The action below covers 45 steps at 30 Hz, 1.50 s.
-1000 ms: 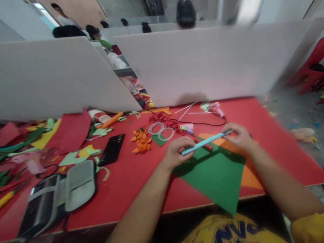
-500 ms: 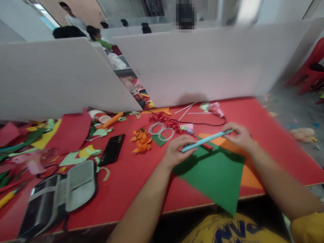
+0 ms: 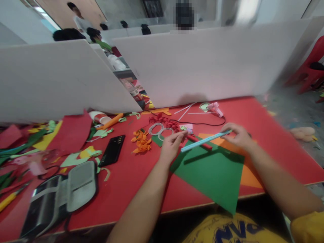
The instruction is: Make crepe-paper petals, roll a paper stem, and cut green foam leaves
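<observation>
My right hand (image 3: 236,136) is closed on one end of a light-blue rolled paper stick (image 3: 202,141), which is held at a slant above the table. The stick's other end is free and points left. My left hand (image 3: 172,145) is just off that free end, fingers stretched forward, holding nothing visible. Below the stick lies a green paper sheet (image 3: 215,175), partly over an orange sheet (image 3: 250,173). A red paper stick (image 3: 204,144) rests behind. Close to my left fingertips are a small lavender roll (image 3: 189,131) and clear rings (image 3: 155,129).
Orange paper flowers (image 3: 141,141), a black phone (image 3: 112,151) and an open grey case (image 3: 82,185) lie left on the red table (image 3: 141,189). A pink glue gun (image 3: 215,108) with a black cord sits at the back. White panels (image 3: 202,64) border the table; people are beyond.
My left hand has let go of the blue paper stick and moved slightly left and up from its end. My right hand keeps its hold, nearly unmoved.
</observation>
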Tool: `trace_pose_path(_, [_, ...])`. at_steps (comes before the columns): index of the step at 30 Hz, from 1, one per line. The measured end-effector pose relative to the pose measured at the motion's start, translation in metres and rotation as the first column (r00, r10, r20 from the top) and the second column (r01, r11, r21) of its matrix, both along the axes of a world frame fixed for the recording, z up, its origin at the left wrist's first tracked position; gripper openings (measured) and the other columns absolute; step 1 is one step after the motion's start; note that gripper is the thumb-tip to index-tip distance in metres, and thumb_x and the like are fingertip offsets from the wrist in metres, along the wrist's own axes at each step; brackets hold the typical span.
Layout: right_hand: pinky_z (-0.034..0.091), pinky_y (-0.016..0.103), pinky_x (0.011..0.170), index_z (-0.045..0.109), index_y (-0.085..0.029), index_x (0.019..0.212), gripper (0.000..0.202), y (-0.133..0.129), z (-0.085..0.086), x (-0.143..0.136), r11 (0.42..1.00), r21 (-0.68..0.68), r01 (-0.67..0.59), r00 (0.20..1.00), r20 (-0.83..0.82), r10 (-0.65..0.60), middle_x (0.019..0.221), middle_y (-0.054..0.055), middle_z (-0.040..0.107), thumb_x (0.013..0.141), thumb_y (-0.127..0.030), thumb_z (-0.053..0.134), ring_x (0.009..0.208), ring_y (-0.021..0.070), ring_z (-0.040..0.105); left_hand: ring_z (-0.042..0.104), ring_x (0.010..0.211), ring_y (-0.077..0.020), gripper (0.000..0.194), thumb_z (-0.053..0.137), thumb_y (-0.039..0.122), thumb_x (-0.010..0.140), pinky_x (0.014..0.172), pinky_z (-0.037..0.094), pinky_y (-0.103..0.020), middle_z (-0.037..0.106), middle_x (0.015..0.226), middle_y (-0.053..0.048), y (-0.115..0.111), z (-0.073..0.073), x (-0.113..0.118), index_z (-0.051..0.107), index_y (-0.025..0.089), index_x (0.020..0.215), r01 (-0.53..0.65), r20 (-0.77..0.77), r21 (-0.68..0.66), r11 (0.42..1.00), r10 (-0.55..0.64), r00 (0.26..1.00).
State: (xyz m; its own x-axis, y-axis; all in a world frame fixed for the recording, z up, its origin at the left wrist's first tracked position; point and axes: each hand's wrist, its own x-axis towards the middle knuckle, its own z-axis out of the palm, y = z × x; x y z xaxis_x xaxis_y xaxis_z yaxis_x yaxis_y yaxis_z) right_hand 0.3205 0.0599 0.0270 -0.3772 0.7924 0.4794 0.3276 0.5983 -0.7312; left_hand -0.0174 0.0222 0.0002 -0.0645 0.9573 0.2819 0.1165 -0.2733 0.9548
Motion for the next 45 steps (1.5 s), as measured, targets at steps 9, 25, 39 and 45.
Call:
trace_pose_path(9, [0.058,0.038,0.081,0.077,-0.026,0.095,0.010,-0.006,0.007,-0.003,0.997,-0.068,-0.026,0.997,0.071,0.031,0.096,0.004,0.076,0.088,-0.034,0.080,0.087,0.0227,0.071,0.071,0.079,-0.0167,0.049,0.075,0.060,0.092,0.079,0.056,-0.031,0.084,0.108,-0.014,0.002,-0.002,0.001,0.086,0.017,0.113,-0.072,0.099,-0.087,0.994,0.080,0.992])
trace_pose_path(25, [0.057,0.029,0.066,0.075,-0.023,0.090,0.032,0.036,0.015,0.082,0.847,-0.263,0.461,0.812,-0.260,-0.523,0.077,0.001,0.072,0.074,-0.047,0.088,0.070,0.0175,0.068,0.074,0.085,-0.0195,0.037,0.062,0.046,0.100,0.081,0.059,-0.032,0.082,0.097,-0.009,0.002,-0.002,-0.003,0.080,0.019,0.117,-0.040,-0.193,-0.047,0.998,0.030,0.981])
trace_pose_path(39, [0.054,0.048,0.098,0.075,-0.018,0.106,0.035,0.056,-0.051,0.144,0.597,0.119,0.793,0.542,0.310,-0.781,0.116,0.016,0.076,0.081,-0.042,0.077,0.109,0.0338,0.069,0.064,0.119,-0.0270,0.028,0.063,0.025,0.103,0.110,0.041,-0.049,0.078,0.116,-0.006,-0.002,0.001,0.048,0.076,0.031,0.128,0.493,-0.965,0.097,0.865,-0.040,0.260])
trace_pose_path(45, [0.055,0.042,0.092,0.076,-0.023,0.100,0.022,0.039,-0.045,0.104,0.857,0.163,0.489,0.756,0.411,-0.509,0.106,0.012,0.077,0.091,-0.042,0.071,0.099,0.0298,0.071,0.062,0.119,-0.0281,0.032,0.056,0.014,0.101,0.100,0.046,-0.045,0.076,0.122,-0.005,-0.039,0.016,-0.023,0.077,0.032,0.118,0.441,-0.974,0.137,0.887,0.039,0.224])
